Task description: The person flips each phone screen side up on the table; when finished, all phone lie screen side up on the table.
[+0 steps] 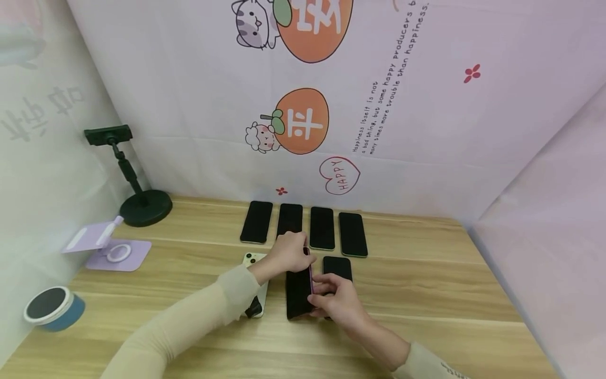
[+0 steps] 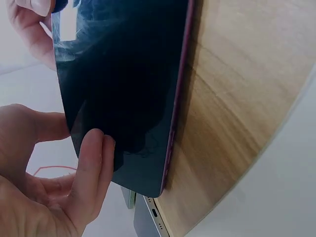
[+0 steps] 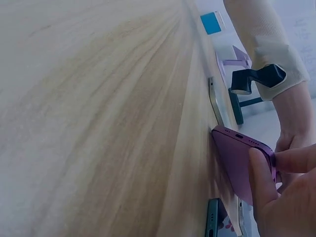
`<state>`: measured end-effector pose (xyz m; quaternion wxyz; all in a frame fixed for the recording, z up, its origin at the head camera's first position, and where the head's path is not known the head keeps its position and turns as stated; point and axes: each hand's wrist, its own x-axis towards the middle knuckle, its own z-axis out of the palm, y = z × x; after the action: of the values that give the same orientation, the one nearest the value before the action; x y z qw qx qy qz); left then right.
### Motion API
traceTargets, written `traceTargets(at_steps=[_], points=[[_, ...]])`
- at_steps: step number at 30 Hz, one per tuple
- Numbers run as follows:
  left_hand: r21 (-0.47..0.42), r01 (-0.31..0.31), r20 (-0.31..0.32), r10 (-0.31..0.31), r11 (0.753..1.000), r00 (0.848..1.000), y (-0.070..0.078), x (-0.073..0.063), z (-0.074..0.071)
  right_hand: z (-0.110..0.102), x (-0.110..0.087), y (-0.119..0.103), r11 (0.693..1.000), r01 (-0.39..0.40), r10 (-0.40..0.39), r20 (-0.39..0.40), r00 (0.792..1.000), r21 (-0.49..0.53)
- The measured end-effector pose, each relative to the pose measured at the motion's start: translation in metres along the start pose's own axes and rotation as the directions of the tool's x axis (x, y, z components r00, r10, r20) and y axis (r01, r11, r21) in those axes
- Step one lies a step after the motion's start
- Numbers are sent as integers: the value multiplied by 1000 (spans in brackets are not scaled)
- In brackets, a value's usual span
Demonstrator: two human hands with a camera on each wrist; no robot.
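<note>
A purple smartphone with a dark screen is held tilted, one long edge low at the tabletop. My left hand pinches its far end; in the left wrist view, fingers lie over the screen. My right hand grips the raised right edge near the close end. The right wrist view shows the phone's purple back, with a finger against it. Just left lies a white phone, face down and partly covered by my left arm. On the right is a smaller dark phone, partly behind my right hand.
Along the back lie several dark-screened phones, the leftmost and rightmost among them. At left stand a black stand, a lilac folding stand and a blue-and-white round container. A printed cloth hangs behind the wooden table.
</note>
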<state>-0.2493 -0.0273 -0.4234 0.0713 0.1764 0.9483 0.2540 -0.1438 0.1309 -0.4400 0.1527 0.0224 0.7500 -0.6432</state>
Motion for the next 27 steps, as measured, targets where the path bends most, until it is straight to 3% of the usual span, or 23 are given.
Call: traceTargets(at_steps=[4, 7, 10, 13, 18, 22, 27], points=[[1, -32, 16, 32, 999, 999, -3, -6, 0, 0, -1, 3, 1000, 1, -1, -13, 1000, -25], [72, -98, 52, 94, 993, 994, -8, -14, -1, -1, -2, 6, 999, -4, 3, -25, 1000, -44], [169, -174, 136, 152, 970, 979, -15, -23, -4, -2, -2, 8, 997, 12, -15, -31, 999, -81], [208, -219, 245, 167, 953, 955, -22, -32, -6, -4, -3, 10, 983, 70, -74, -19, 997, -168], [247, -270, 329, 182, 931, 927, -33, -43, -8, -6, -3, 15, 911, 185, -174, 63, 983, -370], [254, -315, 354, 215, 914, 910, -39, -48, -9, -7, -2, 18, 851, 230, -185, 140, 973, -471], [228, -328, 352, 236, 917, 906, -43, -51, -10, -5, -3, 17, 780, 297, -194, 237, 952, -551]])
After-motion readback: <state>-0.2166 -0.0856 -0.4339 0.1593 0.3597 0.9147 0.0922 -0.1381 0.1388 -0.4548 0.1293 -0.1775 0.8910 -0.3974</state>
